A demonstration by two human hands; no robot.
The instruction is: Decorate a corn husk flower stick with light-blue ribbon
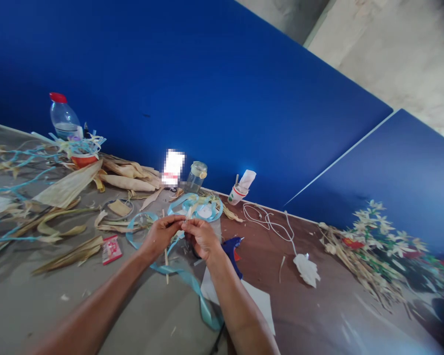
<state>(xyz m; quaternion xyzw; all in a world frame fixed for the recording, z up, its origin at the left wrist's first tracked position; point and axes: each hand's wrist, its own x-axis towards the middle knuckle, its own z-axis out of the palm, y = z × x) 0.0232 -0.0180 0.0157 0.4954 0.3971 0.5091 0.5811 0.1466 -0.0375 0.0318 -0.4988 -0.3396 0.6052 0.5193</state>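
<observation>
My left hand [160,238] and my right hand [203,238] meet over the table, fingertips pinched together. Between them a small pale piece of husk [189,212] sticks up, though my fingers hide most of it. Around and behind them, light-blue ribbon [215,211] lies in loops, with one length trailing below my hands. A blue glue gun [232,254] rests just right of my right wrist. White paper [261,298] shows partly under my right forearm.
Dried corn husks [131,182] cover the left side, near a red-and-white candy packet [111,249]. Along the blue partition [207,88] stand a red-capped bottle [64,118], a glass jar [196,177] and a paper cup [237,194]. A white cable [268,222] and husk flowers [383,229] are at right.
</observation>
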